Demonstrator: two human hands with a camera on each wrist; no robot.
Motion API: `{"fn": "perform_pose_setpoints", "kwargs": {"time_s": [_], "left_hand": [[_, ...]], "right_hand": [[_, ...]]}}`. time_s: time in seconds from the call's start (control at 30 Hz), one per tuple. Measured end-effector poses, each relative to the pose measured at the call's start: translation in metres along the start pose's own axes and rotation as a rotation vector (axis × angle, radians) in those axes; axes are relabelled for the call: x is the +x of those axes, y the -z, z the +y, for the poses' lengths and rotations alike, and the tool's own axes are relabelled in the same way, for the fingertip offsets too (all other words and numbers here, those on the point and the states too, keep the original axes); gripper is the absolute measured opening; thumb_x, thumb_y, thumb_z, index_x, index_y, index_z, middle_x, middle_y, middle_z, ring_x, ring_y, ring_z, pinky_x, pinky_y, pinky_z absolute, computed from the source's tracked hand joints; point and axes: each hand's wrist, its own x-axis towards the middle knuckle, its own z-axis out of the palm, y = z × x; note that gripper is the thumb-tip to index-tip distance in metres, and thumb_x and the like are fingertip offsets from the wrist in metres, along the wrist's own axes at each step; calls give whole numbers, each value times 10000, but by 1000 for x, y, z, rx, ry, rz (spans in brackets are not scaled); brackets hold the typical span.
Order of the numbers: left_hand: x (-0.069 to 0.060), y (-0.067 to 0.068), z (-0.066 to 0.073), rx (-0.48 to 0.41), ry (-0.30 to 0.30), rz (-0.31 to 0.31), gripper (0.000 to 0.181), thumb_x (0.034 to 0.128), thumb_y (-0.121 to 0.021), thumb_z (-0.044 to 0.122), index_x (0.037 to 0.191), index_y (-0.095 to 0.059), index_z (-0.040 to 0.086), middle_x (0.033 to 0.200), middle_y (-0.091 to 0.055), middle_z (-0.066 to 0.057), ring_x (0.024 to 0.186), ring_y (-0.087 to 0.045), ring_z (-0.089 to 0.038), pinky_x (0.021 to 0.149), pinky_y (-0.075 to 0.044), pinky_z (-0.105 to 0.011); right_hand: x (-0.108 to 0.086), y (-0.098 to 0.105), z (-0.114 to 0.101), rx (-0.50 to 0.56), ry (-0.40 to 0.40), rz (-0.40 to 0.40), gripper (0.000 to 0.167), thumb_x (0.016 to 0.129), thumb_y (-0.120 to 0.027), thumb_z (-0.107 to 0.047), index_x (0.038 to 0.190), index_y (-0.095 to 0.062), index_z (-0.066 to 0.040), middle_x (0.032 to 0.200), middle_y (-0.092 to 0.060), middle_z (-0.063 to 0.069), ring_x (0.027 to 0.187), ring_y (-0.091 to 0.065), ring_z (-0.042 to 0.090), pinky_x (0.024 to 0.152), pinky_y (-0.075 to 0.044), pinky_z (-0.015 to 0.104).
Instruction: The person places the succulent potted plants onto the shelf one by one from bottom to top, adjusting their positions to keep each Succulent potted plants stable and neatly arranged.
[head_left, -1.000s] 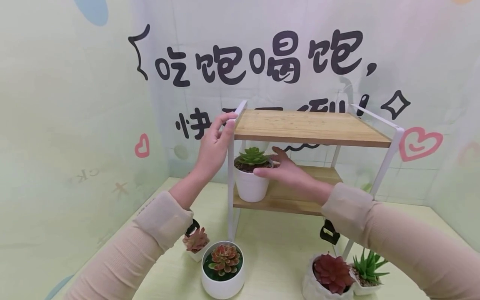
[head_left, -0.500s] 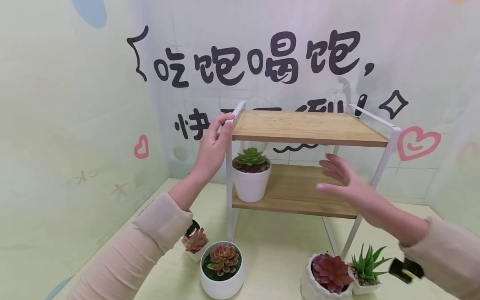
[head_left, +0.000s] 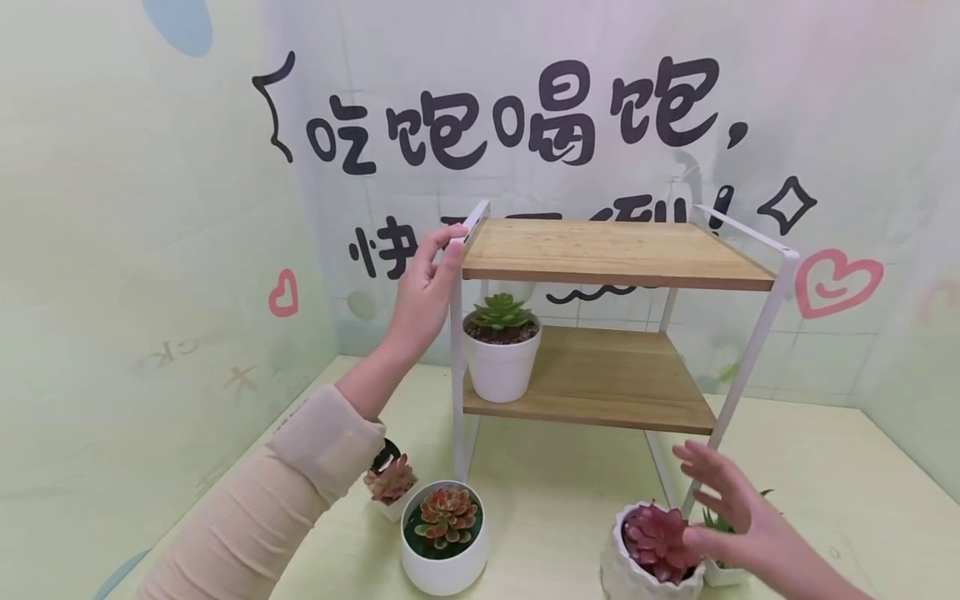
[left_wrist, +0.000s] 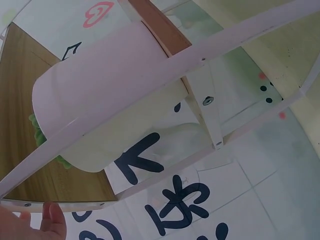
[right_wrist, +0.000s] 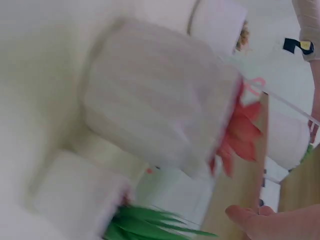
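My left hand point(head_left: 423, 296) holds the top left front corner of a two-tier wooden shelf point(head_left: 622, 254), its fingers on the white metal frame. On the lower board, at the left end, stands a green succulent in a white pot point(head_left: 501, 371). Over at the front right, my right hand point(head_left: 738, 517) has its fingers spread beside a dark red succulent point(head_left: 658, 542) in a white wavy-rimmed pot point(right_wrist: 160, 95). I cannot tell whether it touches the plant. An aloe-like plant point(right_wrist: 145, 222) in a small white pot is partly hidden behind that hand.
A red-green succulent in a round white pot point(head_left: 444, 571) stands at the front, left of centre. Behind it to the left is a small pinkish succulent point(head_left: 392, 482), partly covered by the left sleeve. A printed cloth wall point(head_left: 187, 208) encloses the table.
My right hand has let go of the green succulent's pot on the lower board. It has moved right and down to the dark red succulent. The left hand has stayed at the shelf corner.
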Motion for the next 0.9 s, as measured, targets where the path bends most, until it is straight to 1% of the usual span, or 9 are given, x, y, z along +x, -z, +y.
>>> {"fn": "perform_pose_setpoints", "kwargs": {"time_s": [0.1,0.23,0.3,0.37,0.5,0.57,0.77,0.8,0.9], "left_hand": [[-1,-1,1,-14,-1,3,314,986,-387,296,1259,-468,163,1347,-443,-45,1003,-557,-295,829,-439,-443],[-1,0,0,-21,1,13,306,986,-392,285,1254,-472,162,1341,-448,-40,992,-560,-291,815,-439,-433],[-2,0,0,-23,2,16,301,986,-393,279,1253,-473,164,1338,-451,-36,985,-562,-289,811,-437,-428],[-2,0,-1,-27,0,15,302,986,-394,276,1255,-471,162,1341,-446,-31,981,-559,-291,814,-433,-426],[-2,0,-1,-33,-2,8,308,987,-390,284,1260,-465,163,1350,-436,-29,994,-549,-292,824,-430,-433],[-1,-1,-1,-34,-3,5,311,988,-387,288,1262,-463,163,1352,-433,-31,997,-548,-291,825,-432,-435],[0,-1,-1,-22,-3,7,313,988,-384,289,1261,-465,160,1336,-450,-46,972,-554,-283,802,-442,-427],[0,-1,-1,-19,-1,8,312,988,-384,288,1260,-466,161,1333,-453,-47,969,-555,-281,799,-443,-425],[0,-1,0,-15,5,12,307,987,-387,286,1257,-470,163,1331,-458,-44,967,-561,-278,798,-444,-419]], "right_hand": [[-11,-11,14,6,-144,-48,814,825,-611,-33,1445,-129,-248,1445,-269,-21,1258,-395,163,823,-428,194],[-14,-22,25,44,-314,-109,871,813,-648,-113,1446,-52,-170,1417,-180,320,1219,-321,509,831,-447,347],[-14,-26,29,58,-366,-126,888,799,-665,-127,1434,-45,-103,1386,-227,336,1209,-407,359,833,-449,345],[-14,-29,33,58,-356,-123,897,783,-679,-118,1419,-56,-16,1350,-267,354,1169,-455,149,832,-448,319],[-16,-35,40,48,-342,-94,923,758,-698,-82,1407,-58,63,1363,-272,312,1041,-350,-174,802,-413,156],[-17,-36,42,69,-371,-84,937,758,-697,-78,1402,-35,83,1387,-217,328,1083,-351,-144,798,-407,148],[-19,-37,45,166,-514,-130,997,781,-692,-155,1396,62,65,1352,-109,445,1134,-456,369,752,-450,208],[-19,-37,47,144,-504,-138,992,783,-696,-166,1394,48,70,1340,-129,454,1121,-467,369,749,-449,209],[-21,-37,53,87,-417,-161,945,787,-700,-155,1355,2,124,1293,-212,470,1079,-503,135,754,-438,188]]}}
